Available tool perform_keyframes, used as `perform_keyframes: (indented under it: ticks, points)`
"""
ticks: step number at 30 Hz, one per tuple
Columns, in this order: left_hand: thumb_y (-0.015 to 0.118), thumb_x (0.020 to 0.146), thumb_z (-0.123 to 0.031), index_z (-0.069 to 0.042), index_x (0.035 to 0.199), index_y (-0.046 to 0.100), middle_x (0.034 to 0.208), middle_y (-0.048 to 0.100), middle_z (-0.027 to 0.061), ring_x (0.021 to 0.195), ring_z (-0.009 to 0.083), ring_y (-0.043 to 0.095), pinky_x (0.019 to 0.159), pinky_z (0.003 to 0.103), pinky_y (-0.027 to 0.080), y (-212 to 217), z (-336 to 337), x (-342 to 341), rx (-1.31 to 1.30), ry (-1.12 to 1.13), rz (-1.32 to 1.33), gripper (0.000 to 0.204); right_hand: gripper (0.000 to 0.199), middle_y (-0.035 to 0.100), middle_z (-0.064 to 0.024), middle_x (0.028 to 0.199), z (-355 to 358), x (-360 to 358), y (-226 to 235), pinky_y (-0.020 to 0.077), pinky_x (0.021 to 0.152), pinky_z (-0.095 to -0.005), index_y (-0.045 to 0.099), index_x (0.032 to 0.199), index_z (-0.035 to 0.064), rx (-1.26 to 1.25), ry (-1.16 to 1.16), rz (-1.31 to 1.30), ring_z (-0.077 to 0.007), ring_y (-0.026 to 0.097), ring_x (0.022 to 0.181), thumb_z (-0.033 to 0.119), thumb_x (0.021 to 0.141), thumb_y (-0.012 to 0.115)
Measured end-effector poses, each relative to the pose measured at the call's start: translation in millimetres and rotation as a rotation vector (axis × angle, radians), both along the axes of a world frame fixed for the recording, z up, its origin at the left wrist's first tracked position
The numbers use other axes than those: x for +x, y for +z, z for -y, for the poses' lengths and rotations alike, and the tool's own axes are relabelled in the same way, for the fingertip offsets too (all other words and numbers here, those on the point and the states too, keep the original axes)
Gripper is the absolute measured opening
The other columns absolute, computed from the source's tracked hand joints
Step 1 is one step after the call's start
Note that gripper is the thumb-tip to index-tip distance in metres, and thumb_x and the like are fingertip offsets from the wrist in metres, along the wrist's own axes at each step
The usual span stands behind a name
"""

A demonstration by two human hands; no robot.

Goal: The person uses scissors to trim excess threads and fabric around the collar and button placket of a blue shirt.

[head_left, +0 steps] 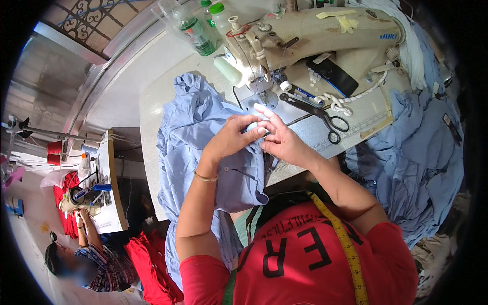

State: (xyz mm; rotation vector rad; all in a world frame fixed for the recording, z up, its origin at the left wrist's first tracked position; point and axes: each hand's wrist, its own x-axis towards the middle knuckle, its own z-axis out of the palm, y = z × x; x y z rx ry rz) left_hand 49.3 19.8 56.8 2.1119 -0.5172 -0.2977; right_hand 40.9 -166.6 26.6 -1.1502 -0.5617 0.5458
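Note:
My left hand [231, 137] and my right hand [279, 138] meet in front of the sewing machine [310, 35], both pinching a fold of a blue garment [198, 132]. The cloth spreads over the pale table [152, 101] to the left and hangs down off its near edge over my lap. My fingertips hold the fabric just short of the needle area [265, 86]. A thin bangle sits on my left wrist. A yellow tape measure [348, 244] hangs over my red shirt.
Black scissors [320, 114], a dark phone [331, 76], a knotted white cord [345, 99] and small white buttons lie on the machine bed. Bottles [195, 30] stand behind the machine. A blue cloth pile [417, 152] lies right. Another person [96, 264] works at a second machine with red fabric, lower left.

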Motion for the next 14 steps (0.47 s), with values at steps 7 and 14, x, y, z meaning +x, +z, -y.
perform_keyframes:
  ticks: [7,14]
  points:
    - [0.067,0.08,-0.019,0.0,0.085,0.064,0.066,0.058,0.0067,0.062,0.0113,0.05,0.057,0.028,0.041,16.0,-8.1,-10.0,0.007,0.331,0.071,0.019,0.079,0.051,-0.0105,0.105,-28.6,-8.2,6.2,0.0468,0.074,-0.026,0.013,0.14,0.0062,0.315,-0.089,-0.479,-0.0137,0.055,0.084,-0.006,0.078,0.059]
    - [0.065,0.082,-0.016,-0.001,0.083,0.063,0.069,0.057,0.0012,0.067,0.0064,0.047,0.062,0.023,0.042,52.1,-37.8,-13.9,-0.002,0.604,0.276,0.016,0.077,0.055,-0.0121,0.101,-81.9,-29.2,12.3,0.0467,0.081,-0.0304,0.02,0.138,0.0081,0.04,0.011,-0.107,-0.016,0.055,0.091,0.002,0.076,0.066]
